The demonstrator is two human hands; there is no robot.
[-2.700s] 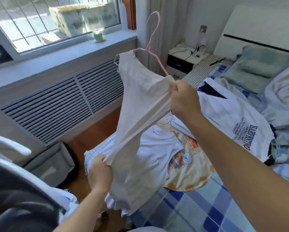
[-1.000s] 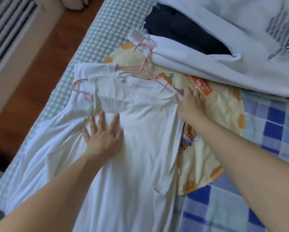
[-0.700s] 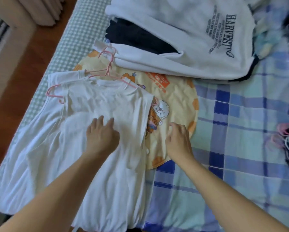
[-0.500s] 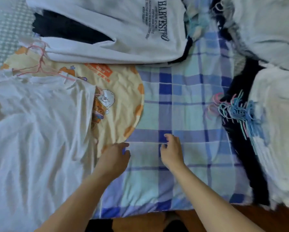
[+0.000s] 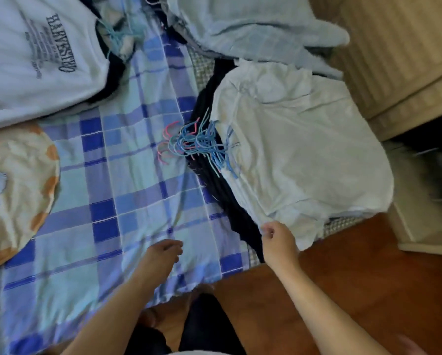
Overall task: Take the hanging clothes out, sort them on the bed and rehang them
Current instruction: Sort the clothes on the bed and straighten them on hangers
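Grabbing the next shirt off the stack

Right hand (image 5: 279, 242) pinches the hem of the white shirt (image 5: 299, 155) topping the pile at the bed's edge; left hand (image 5: 163, 254) hovers loosely curled, holding nothing. I'd free its hook from the tangled hangers (image 5: 199, 144) before lifting.

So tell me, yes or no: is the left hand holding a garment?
No. The left hand rests on the checked sheet, holding nothing.

Right grip (image 5: 276, 239) pinching, left (image 5: 163, 254) loose
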